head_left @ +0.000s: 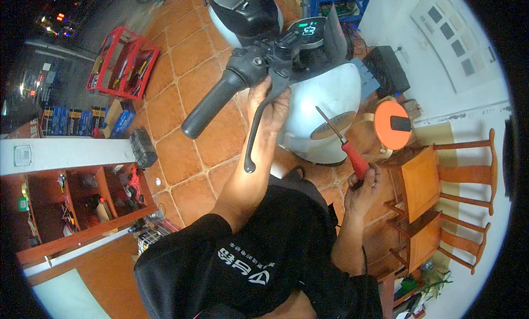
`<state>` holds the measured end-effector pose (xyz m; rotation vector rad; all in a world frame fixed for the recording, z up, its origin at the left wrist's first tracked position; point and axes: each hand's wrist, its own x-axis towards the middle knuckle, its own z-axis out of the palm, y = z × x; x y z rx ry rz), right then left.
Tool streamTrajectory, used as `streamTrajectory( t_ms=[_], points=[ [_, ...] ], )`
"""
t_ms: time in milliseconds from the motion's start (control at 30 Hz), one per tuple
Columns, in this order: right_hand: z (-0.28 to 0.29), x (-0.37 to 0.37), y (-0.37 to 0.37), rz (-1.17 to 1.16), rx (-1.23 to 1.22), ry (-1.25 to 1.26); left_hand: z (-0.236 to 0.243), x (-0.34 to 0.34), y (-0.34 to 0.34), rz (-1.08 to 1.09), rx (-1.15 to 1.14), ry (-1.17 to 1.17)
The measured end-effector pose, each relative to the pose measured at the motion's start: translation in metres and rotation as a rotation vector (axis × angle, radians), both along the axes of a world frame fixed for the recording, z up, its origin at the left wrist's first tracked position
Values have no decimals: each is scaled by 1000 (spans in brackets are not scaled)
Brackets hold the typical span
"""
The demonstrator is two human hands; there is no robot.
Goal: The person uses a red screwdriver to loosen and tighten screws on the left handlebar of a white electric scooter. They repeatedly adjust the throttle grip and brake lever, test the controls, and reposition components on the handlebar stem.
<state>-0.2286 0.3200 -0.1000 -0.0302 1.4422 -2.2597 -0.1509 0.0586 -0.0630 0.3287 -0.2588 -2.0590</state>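
Observation:
My left hand (269,107) is closed under the black handlebar switch housing (248,60) of a scooter, its fingers around the bracket at the base of the brake lever (252,148). The rubber grip (209,107) points down to the left. In my right hand (363,184), held out over the floor, is a screwdriver (354,158) by its red handle; its shaft points up-left across the white front panel (306,93), and I cannot tell whether the tip touches it. A lit display (306,30) sits behind the handlebar.
A red tool cart (95,76) and wooden cubby shelf (82,233) stand left, on or beside orange floor tiles (190,153). At right are an orange stool (386,126), wooden chairs (419,181) and a black box (386,71). Another scooter (239,13) is at the top.

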Motion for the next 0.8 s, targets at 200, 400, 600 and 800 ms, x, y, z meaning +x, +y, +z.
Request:
streamTrajectory(
  t_ms=[200, 400, 600, 800],
  points=[
    [-16, -9, 8, -40, -104, -117, -6, 5, -4, -137, -33, 41],
    [-25, -24, 5, -214, -99, -142, -5, 10, -7, -192, -62, 17],
    [6, 1, -42, -69, -130, 17, -4, 17, -20, -282, 112, 100],
    [22, 31, -95, -4, 66, 133, -15, 30, -52, -617, -41, 267]
  ],
)
